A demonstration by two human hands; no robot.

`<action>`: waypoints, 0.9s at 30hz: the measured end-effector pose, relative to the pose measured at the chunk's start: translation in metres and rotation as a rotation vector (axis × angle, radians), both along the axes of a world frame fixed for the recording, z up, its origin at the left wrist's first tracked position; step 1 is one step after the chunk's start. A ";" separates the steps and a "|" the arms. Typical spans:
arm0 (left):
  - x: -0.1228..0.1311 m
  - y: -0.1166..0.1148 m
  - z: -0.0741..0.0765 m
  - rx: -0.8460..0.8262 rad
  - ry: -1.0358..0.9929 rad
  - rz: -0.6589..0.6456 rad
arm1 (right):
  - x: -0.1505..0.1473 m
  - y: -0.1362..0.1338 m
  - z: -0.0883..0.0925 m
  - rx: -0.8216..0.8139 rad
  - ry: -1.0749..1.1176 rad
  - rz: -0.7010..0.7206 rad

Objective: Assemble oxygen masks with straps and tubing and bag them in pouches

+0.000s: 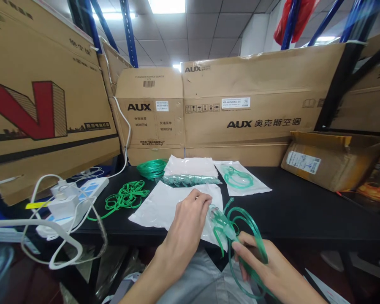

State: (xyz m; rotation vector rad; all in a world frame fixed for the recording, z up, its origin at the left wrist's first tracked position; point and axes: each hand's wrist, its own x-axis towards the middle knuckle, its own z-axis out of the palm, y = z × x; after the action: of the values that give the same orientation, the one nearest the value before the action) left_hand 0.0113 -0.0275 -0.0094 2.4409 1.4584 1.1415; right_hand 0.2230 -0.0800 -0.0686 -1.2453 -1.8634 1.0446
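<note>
At the near edge of the bench (304, 211), the left hand (190, 223) rests bent over a flat plastic bag (158, 207). Its fingertips touch the top of the clear green mask (220, 221), but it cannot be told whether they pinch it. The mask lies just right of that hand, its long axis running toward the person. Lower right, the right hand (269, 270) clasps the looped green tubing (253, 228).

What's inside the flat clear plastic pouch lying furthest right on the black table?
Through the flat clear plastic pouch, a coiled length of green tubing shows, apparently with a mask. Anything beneath that coil is hidden.
</note>
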 end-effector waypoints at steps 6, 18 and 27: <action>0.003 -0.009 0.009 0.010 -0.100 -0.071 | 0.013 -0.004 -0.001 0.234 -0.137 0.007; 0.007 -0.007 0.003 0.049 0.068 -0.160 | 0.016 0.001 0.001 -0.287 0.301 -0.010; 0.010 -0.002 -0.009 0.185 0.161 -0.182 | 0.014 -0.002 0.009 -0.425 0.397 -0.076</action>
State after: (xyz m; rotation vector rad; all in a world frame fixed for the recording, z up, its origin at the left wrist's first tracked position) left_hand 0.0212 -0.0295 -0.0183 2.7826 1.1822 1.1097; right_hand 0.2368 -0.0815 -0.0599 -1.2135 -1.3238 1.5702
